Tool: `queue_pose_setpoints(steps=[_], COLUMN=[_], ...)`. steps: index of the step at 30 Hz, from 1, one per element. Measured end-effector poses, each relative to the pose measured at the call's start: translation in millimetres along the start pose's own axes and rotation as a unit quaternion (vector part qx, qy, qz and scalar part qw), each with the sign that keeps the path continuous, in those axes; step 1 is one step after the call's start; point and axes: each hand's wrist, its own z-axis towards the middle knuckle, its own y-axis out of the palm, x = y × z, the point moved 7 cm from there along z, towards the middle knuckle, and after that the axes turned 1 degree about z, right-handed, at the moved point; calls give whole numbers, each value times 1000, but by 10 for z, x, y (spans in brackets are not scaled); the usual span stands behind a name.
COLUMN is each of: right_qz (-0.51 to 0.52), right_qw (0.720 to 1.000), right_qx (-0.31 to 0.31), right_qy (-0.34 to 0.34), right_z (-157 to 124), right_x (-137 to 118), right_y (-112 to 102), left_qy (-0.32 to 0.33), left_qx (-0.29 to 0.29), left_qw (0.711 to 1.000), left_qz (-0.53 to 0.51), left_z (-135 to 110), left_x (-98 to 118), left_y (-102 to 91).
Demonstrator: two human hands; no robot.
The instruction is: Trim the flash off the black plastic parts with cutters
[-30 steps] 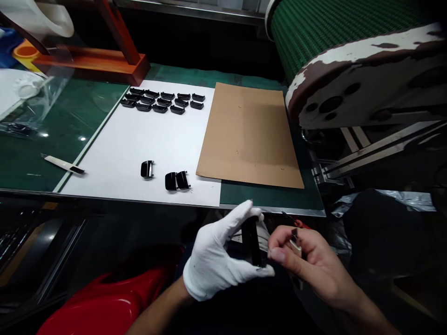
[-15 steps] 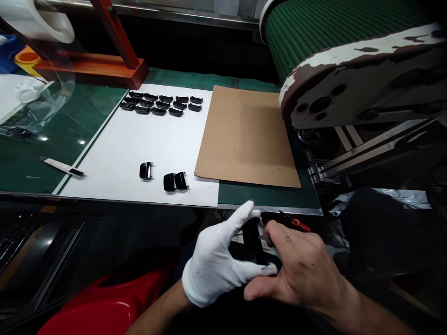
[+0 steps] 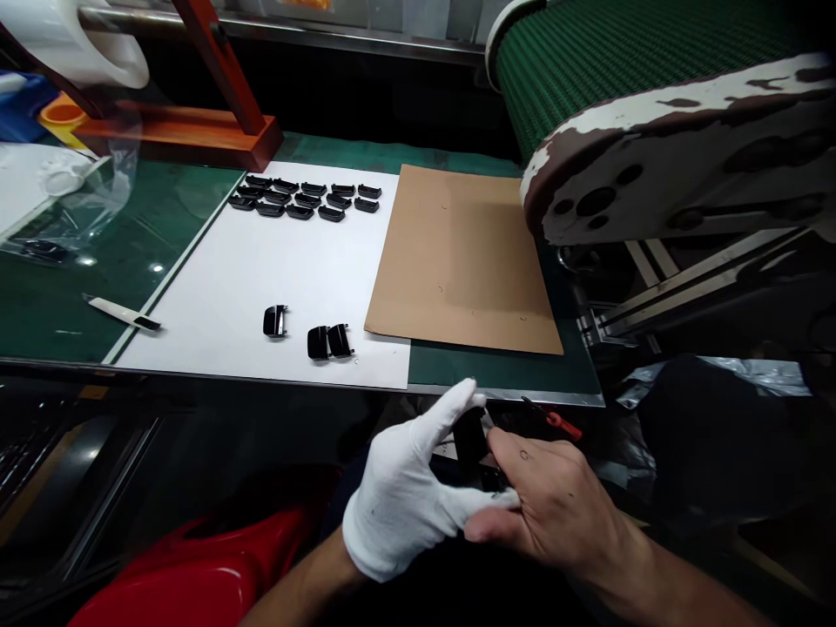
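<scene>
My left hand (image 3: 405,488), in a white glove, pinches a black plastic part (image 3: 468,437) between thumb and fingers, below the table's front edge. My bare right hand (image 3: 555,496) is curled against the right side of that part, its thumb touching the gloved thumb. A small pointed blade showed between its fingers a moment ago; the fingers now hide it. Three similar glossy black parts, one of them a single piece (image 3: 275,321) and two side by side (image 3: 328,341), lie on the white sheet (image 3: 215,279).
Rows of several black parts (image 3: 300,198) lie at the sheet's back. A brown cardboard sheet (image 3: 463,261) is to the right, beneath the green conveyor belt (image 3: 607,61). A white-handled knife (image 3: 124,312) lies left. Red-handled tool (image 3: 562,424) and red stool (image 3: 189,566) sit below table level.
My right hand has shifted slightly left and closer over the black part, covering the blade tip. The left hand keeps its grip. The view has tilted slightly.
</scene>
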Motion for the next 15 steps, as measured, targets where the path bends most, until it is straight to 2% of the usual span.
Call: queue_pose_setpoints(steps=[5, 7, 9, 11, 15], right_qz=[105, 75, -32, -150, -176], right_qw=[993, 994, 991, 972, 964], right_qx=[-34, -41, -63, -113, -157], right_qy=[36, 70, 110, 144, 123], right_z=[31, 125, 271, 456, 931], right_x=[122, 297, 566, 896, 1378], right_y=[-25, -95, -114, -13, 413], left_qy=[14, 35, 48, 50, 62], left_qx=[-21, -22, -13, -4, 21], left_qw=[998, 994, 988, 979, 961], left_qz=[56, 97, 147, 198, 267], left_z=[40, 56, 60, 51, 6], left_x=[16, 14, -11, -52, -73], left_y=[-14, -37, -75, -113, -190])
